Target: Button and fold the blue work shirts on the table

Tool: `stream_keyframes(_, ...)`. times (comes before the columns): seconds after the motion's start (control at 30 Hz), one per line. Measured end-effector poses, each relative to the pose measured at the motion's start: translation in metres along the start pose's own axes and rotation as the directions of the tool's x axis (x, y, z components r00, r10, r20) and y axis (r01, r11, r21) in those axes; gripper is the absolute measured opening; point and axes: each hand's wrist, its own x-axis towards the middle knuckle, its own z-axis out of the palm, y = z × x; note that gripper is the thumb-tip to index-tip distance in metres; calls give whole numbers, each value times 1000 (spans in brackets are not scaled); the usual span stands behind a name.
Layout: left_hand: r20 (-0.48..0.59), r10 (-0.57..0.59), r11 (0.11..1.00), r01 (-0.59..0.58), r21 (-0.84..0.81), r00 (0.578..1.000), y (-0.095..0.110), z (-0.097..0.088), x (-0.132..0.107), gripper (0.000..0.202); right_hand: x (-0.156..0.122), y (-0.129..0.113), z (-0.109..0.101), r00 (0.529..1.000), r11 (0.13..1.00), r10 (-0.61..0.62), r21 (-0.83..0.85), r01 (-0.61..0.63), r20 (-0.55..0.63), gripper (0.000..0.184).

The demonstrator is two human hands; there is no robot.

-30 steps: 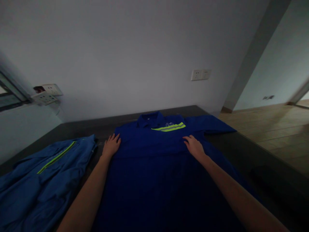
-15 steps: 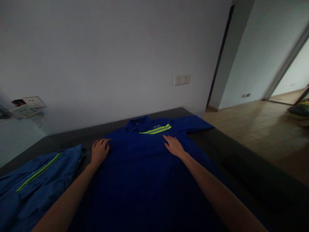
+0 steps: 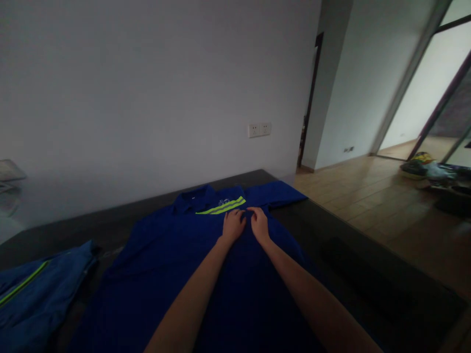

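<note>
A dark blue work jacket [image 3: 176,255] lies spread out on a dark table, its collar pointing towards the wall. Across its chest runs a yellow-green and grey reflective strip [image 3: 221,207] below a small white print. My left hand [image 3: 234,224] rests on the chest just under the strip's right end, fingers apart and slightly bent. Close beside it, my right hand [image 3: 259,225] touches the cloth with its fingers bent leftward and a gap between finger and thumb. Neither hand visibly grips the fabric.
Another blue garment [image 3: 47,294] with a yellow-green stripe lies at the left. A black object [image 3: 360,274], hard to make out, is on the right of the dark table [image 3: 312,220]. Wall sockets [image 3: 259,129] are behind; a pile of things [image 3: 427,169] sits on the floor at far right.
My left hand has moved from the jacket's left shoulder area to its chest, next to my right hand. The right hand's fingers have bent inward. The view has turned right.
</note>
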Motion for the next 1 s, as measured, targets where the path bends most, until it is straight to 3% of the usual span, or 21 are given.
stream_keyframes(0.13,47,58,997,-60,43,997,11,18,-7,49,27,17,-18,951,963,204,222,-152,-232,39)
stream_keyframes(0.2,65,68,994,-73,77,996,8,19,-9,52,41,30,-37,877,903,363,349,-249,-315,40)
stream_keyframes(0.27,72,67,993,-73,93,995,6,18,-9,53,51,45,-62,766,812,531,475,-338,-363,42)
stream_keyframes(0.4,53,65,995,-69,76,996,6,16,-9,52,60,74,-114,552,610,760,670,-423,-343,36)
stream_keyframes(0.5,29,77,996,-79,52,997,6,16,-10,49,69,86,-134,475,465,848,760,-454,-235,26)
stream_keyframes(0.63,30,76,997,-77,25,997,6,13,-11,46,93,88,-135,462,320,885,807,-496,-67,28)
stream_keyframes(0.73,30,78,997,-78,5,997,6,11,-13,44,114,85,-129,475,291,880,806,-516,-13,35)
stream_keyframes(0.87,25,73,997,-73,-12,997,5,10,-14,43,136,82,-122,529,371,847,771,-517,-54,34)
stream_keyframes(1.0,1,69,997,-69,-21,998,5,11,-13,42,154,83,-113,642,567,741,698,-437,-199,33)
